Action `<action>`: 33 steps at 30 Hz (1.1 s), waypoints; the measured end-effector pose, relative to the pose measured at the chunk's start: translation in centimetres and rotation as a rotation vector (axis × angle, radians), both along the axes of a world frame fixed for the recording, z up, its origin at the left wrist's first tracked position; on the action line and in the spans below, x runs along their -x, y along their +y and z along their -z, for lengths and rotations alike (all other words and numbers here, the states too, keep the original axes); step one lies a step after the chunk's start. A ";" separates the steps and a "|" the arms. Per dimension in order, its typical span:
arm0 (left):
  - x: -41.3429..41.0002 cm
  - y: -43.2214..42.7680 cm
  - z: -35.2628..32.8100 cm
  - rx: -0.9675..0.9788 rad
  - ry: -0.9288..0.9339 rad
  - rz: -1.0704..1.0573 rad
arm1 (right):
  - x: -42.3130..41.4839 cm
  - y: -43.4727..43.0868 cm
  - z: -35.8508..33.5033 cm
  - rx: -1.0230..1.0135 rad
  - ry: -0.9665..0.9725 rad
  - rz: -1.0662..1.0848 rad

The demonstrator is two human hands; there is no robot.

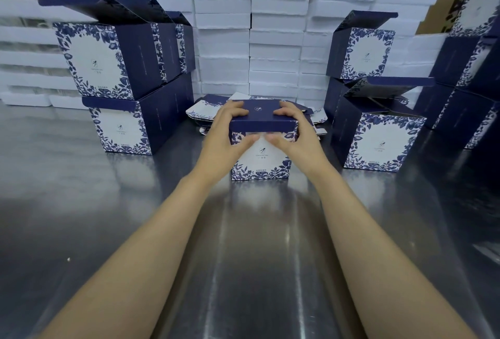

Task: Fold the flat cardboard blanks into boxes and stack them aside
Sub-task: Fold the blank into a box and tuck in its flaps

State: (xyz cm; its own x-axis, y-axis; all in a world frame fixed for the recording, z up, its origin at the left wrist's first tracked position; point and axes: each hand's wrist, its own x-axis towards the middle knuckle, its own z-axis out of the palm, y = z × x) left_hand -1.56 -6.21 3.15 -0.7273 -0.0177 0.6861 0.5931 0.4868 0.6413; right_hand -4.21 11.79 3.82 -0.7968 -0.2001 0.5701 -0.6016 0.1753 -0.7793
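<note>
Left hand (223,136) and right hand (299,136) partly hide the box (261,161).

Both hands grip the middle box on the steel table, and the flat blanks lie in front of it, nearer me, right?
Not quite. The head view shows the flat blanks behind the box, on its far side. The rest holds: left hand and right hand both grip it on the steel table.
</note>
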 end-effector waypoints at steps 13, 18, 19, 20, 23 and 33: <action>-0.1 -0.3 2.5 0.089 -0.370 0.081 | 0.1 -1.1 2.7 -0.013 -0.024 0.097; 0.6 -0.4 3.8 0.192 -0.462 -0.023 | 1.1 -1.2 4.1 -0.048 -0.168 0.051; 0.7 -0.4 3.7 0.187 -0.454 -0.038 | 1.4 -1.0 4.3 -0.087 -0.173 0.026; 0.8 -0.5 3.7 0.177 -0.445 -0.055 | 1.6 -0.8 4.6 -0.131 -0.166 0.008; 1.0 -0.9 3.8 0.162 -0.423 -0.099 | 2.1 -0.9 4.9 -0.188 -0.168 0.058; 0.3 -1.2 3.1 -0.112 -0.270 -0.019 | 1.2 -1.3 3.8 -0.031 -0.018 0.214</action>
